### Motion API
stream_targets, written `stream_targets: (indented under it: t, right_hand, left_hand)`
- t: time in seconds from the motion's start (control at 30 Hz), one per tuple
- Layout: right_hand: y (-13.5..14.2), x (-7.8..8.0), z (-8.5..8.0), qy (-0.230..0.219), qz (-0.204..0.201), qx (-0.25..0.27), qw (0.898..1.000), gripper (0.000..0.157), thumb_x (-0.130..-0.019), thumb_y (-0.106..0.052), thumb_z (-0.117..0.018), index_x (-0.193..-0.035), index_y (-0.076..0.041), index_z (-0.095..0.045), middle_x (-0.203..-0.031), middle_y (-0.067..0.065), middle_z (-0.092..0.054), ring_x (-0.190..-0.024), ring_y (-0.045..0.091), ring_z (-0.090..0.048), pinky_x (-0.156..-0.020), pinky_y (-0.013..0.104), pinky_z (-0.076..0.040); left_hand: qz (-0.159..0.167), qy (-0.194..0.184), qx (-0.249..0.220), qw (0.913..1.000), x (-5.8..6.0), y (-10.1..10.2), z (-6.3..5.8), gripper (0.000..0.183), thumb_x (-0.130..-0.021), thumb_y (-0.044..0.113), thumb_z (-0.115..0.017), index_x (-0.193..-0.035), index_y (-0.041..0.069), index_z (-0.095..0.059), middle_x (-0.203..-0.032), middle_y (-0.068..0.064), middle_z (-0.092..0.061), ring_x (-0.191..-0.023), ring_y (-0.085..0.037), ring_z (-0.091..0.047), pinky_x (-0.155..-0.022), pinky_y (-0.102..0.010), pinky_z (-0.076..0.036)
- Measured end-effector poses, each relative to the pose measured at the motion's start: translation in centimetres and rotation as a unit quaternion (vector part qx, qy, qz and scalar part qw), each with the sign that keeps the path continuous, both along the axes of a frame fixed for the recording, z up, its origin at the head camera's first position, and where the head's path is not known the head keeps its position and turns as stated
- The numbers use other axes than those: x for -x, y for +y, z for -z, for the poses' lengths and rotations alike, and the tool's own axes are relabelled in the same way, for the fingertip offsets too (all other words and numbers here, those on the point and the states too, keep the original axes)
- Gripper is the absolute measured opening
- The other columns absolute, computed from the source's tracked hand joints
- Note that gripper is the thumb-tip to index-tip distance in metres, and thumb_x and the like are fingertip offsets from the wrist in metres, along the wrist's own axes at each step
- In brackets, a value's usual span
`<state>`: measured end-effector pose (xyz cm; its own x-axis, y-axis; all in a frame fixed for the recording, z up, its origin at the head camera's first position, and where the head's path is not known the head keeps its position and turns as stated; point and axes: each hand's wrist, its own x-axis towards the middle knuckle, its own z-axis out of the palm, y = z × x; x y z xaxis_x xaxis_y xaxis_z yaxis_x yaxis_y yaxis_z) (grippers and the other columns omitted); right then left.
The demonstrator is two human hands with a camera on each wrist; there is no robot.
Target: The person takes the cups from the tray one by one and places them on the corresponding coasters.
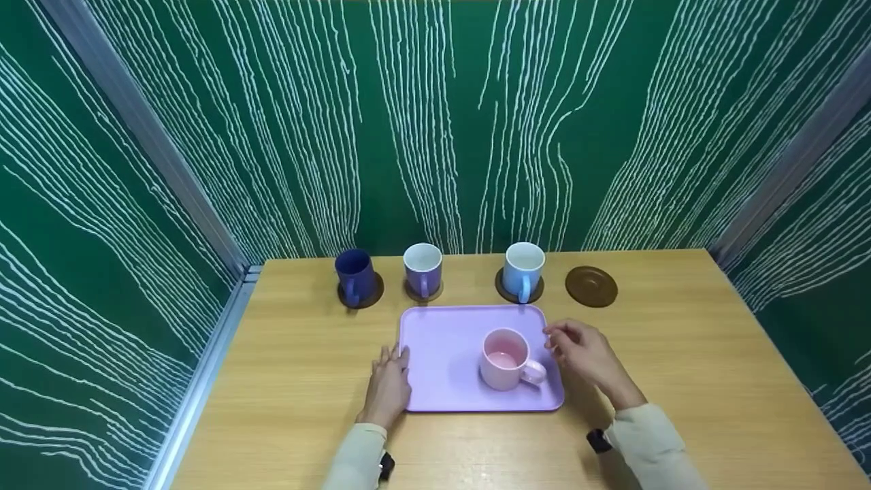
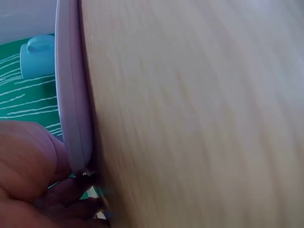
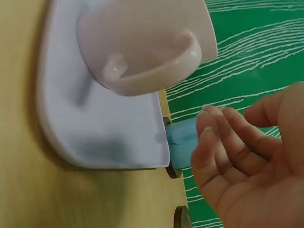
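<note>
A pink mug [image 1: 503, 371] stands upright on the right half of a lilac tray [image 1: 439, 374], its handle pointing right. At the tray's left edge, my left hand [image 1: 389, 388] holds the rim, thumb over it and fingers along the outside; the left wrist view shows that hand [image 2: 28, 171] at the tray's end [image 2: 73, 114]. Just off the right rim hovers my right hand [image 1: 582, 350], fingers loosely bent and nothing between them. In the right wrist view, this hand [image 3: 251, 166] is apart from the mug [image 3: 147, 38] and its handle.
Behind the tray stand a dark blue mug [image 1: 355, 275], a purple mug [image 1: 423, 272] with a white inside, and a light blue mug [image 1: 524, 272], each on a coaster. A brown coaster [image 1: 591, 286] lies to their right. Green walls enclose the wooden table [image 1: 292, 381].
</note>
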<state>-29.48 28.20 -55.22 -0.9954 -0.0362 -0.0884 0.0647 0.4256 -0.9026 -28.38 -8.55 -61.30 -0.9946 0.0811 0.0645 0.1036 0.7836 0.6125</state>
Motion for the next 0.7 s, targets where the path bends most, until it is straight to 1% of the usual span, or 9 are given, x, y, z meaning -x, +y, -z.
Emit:
stream_targets:
  t: [0.13, 0.23, 0.3, 0.4, 0.53, 0.6, 0.7]
  right_hand:
    - [-0.1, -1.3, 0.7, 0.029, -0.019, -0.035, 0.999, 0.021, -0.105, -0.015, -0.057, -0.116, -0.003, -0.070, -0.098, 0.014, -0.072, -0.089, 0.030, -0.066, -0.070, 0.028, -0.057]
    - [-0.3, -2.1, 1.1, 0.034, -0.030, -0.052, 0.998, 0.017, -0.104, -0.015, -0.059, -0.112, -0.008, -0.072, -0.097, 0.009, -0.073, -0.090, 0.026, -0.066, -0.073, 0.027, -0.054]
    - [-0.4, -2.6, 1.5, 0.029, -0.040, -0.053, 0.997, 0.016, -0.104, -0.018, -0.060, -0.111, -0.010, -0.072, -0.098, 0.006, -0.072, -0.091, 0.025, -0.064, -0.074, 0.028, -0.054]
    - [-0.7, -3.2, 1.9, 0.020, -0.052, -0.042, 0.998, 0.017, -0.104, -0.024, -0.063, -0.110, -0.012, -0.072, -0.099, 0.008, -0.070, -0.088, 0.023, -0.062, -0.071, 0.029, -0.054]
    - [-1.1, -3.6, 2.5, 0.006, -0.068, -0.017, 0.998, 0.026, -0.103, -0.032, -0.064, -0.112, -0.009, -0.072, -0.095, 0.016, -0.067, -0.080, 0.022, -0.060, -0.063, 0.029, -0.054]
    - [-1.2, -3.8, 2.8, -0.004, -0.074, -0.001, 0.997, 0.030, -0.103, -0.035, -0.064, -0.111, -0.007, -0.071, -0.094, 0.018, -0.066, -0.077, 0.024, -0.061, -0.060, 0.030, -0.055]
    - [-1.4, -3.8, 3.1, -0.016, -0.084, 0.018, 0.996, 0.033, -0.105, -0.036, -0.061, -0.110, -0.005, -0.071, -0.097, 0.019, -0.066, -0.078, 0.027, -0.061, -0.059, 0.034, -0.056]
  left_hand:
    - [-0.008, -0.009, -0.005, 0.9999, 0.1, 0.0, -0.1, 0.045, -0.101, -0.002, -0.056, -0.146, -0.005, -0.054, -0.158, -0.024, -0.044, -0.152, -0.047, -0.027, -0.123, -0.065, -0.020]
    - [-0.011, -0.009, -0.006, 0.9999, 0.0, 0.0, -0.2, 0.045, -0.101, -0.002, -0.057, -0.146, -0.005, -0.054, -0.158, -0.023, -0.044, -0.152, -0.047, -0.027, -0.123, -0.065, -0.020]
    - [-0.011, -0.007, -0.008, 0.9999, 0.0, 0.0, -0.2, 0.045, -0.101, -0.002, -0.057, -0.145, -0.005, -0.054, -0.158, -0.023, -0.044, -0.152, -0.048, -0.027, -0.123, -0.065, -0.020]
    - [-0.010, -0.007, -0.012, 0.9999, -0.1, 0.1, -0.2, 0.045, -0.101, -0.002, -0.056, -0.145, -0.005, -0.054, -0.157, -0.023, -0.044, -0.152, -0.048, -0.027, -0.124, -0.064, -0.019]
    - [-0.010, -0.008, -0.011, 0.9999, -0.1, 0.1, -0.1, 0.045, -0.101, -0.001, -0.056, -0.146, -0.005, -0.053, -0.158, -0.024, -0.044, -0.152, -0.048, -0.026, -0.124, -0.064, -0.019]
    - [-0.008, -0.007, -0.009, 0.9999, -0.1, 0.2, -0.1, 0.045, -0.101, -0.001, -0.056, -0.146, -0.005, -0.053, -0.158, -0.024, -0.043, -0.152, -0.048, -0.026, -0.124, -0.064, -0.019]
    - [-0.003, -0.004, -0.011, 0.9999, -0.2, 0.3, -0.1, 0.045, -0.101, -0.001, -0.056, -0.146, -0.006, -0.052, -0.158, -0.025, -0.043, -0.152, -0.049, -0.026, -0.123, -0.065, -0.019]
